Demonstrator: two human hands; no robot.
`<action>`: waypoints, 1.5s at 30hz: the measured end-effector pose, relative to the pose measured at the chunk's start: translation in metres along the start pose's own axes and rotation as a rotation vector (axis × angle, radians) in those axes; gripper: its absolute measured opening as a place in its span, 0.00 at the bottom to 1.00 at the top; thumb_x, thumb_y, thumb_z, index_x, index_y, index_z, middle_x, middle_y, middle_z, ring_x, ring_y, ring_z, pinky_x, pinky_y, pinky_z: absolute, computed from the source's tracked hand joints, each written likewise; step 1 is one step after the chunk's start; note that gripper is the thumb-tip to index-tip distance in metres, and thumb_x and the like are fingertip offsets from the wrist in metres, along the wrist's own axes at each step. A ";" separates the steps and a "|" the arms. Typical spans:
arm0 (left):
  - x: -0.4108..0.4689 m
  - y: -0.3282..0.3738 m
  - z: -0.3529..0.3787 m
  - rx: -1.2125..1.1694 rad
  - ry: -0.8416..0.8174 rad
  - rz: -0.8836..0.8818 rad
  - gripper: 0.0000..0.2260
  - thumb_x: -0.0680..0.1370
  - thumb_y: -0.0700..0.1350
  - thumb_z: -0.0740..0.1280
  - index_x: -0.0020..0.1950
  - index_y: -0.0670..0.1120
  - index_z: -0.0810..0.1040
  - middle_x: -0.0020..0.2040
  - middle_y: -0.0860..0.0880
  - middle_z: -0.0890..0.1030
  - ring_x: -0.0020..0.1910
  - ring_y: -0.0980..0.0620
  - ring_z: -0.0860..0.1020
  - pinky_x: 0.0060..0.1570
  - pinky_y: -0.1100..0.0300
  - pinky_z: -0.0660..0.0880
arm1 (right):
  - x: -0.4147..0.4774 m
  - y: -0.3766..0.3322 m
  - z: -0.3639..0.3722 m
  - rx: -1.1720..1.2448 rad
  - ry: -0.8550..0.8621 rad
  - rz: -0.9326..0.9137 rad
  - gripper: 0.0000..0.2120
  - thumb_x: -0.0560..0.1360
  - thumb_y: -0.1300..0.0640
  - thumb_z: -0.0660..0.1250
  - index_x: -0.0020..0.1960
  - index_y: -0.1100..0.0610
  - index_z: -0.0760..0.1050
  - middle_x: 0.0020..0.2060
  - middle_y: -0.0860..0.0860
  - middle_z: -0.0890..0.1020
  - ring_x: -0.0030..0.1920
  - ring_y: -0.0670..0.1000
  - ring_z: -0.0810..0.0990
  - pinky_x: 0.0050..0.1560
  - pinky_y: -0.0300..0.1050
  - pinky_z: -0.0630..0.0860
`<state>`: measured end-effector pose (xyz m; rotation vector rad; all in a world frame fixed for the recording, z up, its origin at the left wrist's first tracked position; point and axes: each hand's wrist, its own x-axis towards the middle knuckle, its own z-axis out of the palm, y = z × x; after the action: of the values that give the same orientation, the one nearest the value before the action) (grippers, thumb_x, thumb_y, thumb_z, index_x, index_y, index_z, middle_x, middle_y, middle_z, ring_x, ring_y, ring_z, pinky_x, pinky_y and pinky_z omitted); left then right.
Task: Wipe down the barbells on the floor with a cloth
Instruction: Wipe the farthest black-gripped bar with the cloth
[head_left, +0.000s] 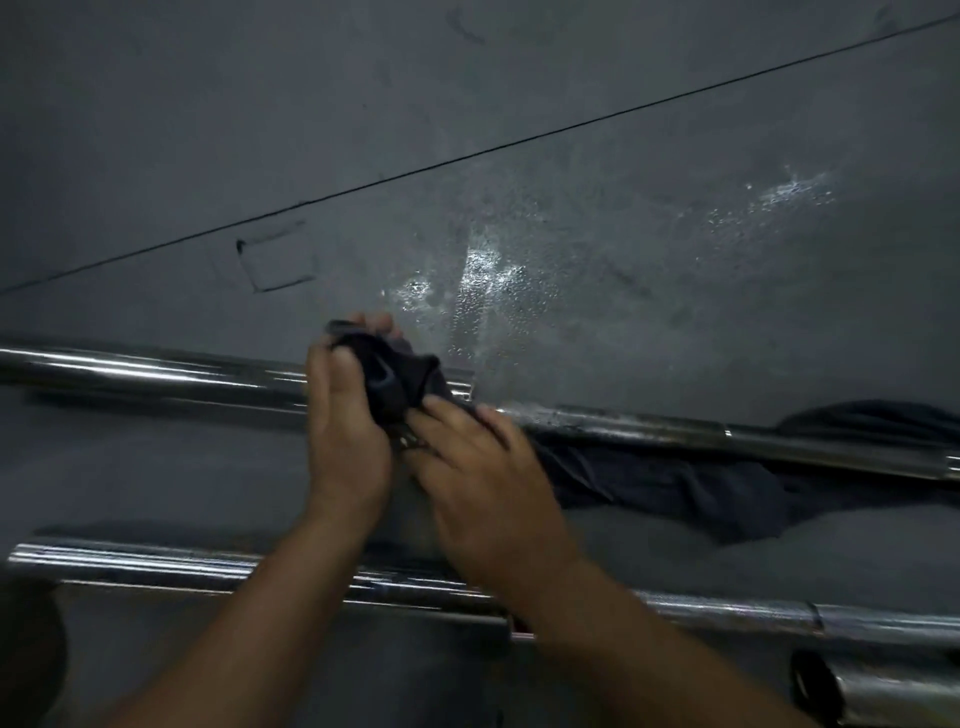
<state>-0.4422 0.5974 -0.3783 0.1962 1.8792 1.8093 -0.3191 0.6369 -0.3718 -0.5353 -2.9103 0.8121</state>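
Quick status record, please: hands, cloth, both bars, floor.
left hand: grips the bunched end of the cloth
right hand: on the cloth beside it; grip blurred, cannot tell
cloth: dark, bunched at the far barbell collar; the rest trails right under that bar
far barbell: chrome, lying on the floor
near barbell: chrome, crossed by both forearms, no hand on it
floor: grey, wet patches beyond the far barbell

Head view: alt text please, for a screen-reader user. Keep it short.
The left hand and right hand hold a bunched dark cloth against the far barbell, lying on a grey floor. The cloth's tail trails right under that bar; a wet patch glistens beyond, and the near barbell lies under the forearms.
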 end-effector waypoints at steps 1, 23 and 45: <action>-0.001 -0.004 -0.002 0.000 -0.022 0.020 0.10 0.86 0.46 0.52 0.60 0.50 0.72 0.58 0.50 0.79 0.57 0.58 0.79 0.57 0.65 0.73 | 0.002 0.014 -0.002 -0.029 0.026 -0.013 0.18 0.73 0.56 0.57 0.56 0.52 0.80 0.66 0.49 0.78 0.71 0.50 0.70 0.71 0.54 0.62; 0.135 0.018 0.079 0.440 -0.291 -0.079 0.16 0.81 0.58 0.54 0.56 0.50 0.76 0.59 0.51 0.80 0.55 0.54 0.77 0.58 0.56 0.71 | 0.040 0.080 -0.043 -0.215 0.157 0.294 0.21 0.73 0.60 0.59 0.65 0.58 0.76 0.67 0.54 0.76 0.66 0.55 0.73 0.61 0.53 0.69; -0.022 -0.013 0.056 1.410 -0.571 0.650 0.18 0.81 0.56 0.57 0.63 0.47 0.75 0.58 0.44 0.82 0.58 0.42 0.79 0.55 0.48 0.70 | -0.105 0.137 -0.055 -0.334 0.213 0.579 0.22 0.70 0.56 0.60 0.62 0.53 0.77 0.61 0.51 0.79 0.60 0.53 0.76 0.61 0.53 0.66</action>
<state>-0.3946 0.6360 -0.3832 1.7075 2.3510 0.2164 -0.1690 0.7371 -0.3926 -1.4376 -2.7142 0.2630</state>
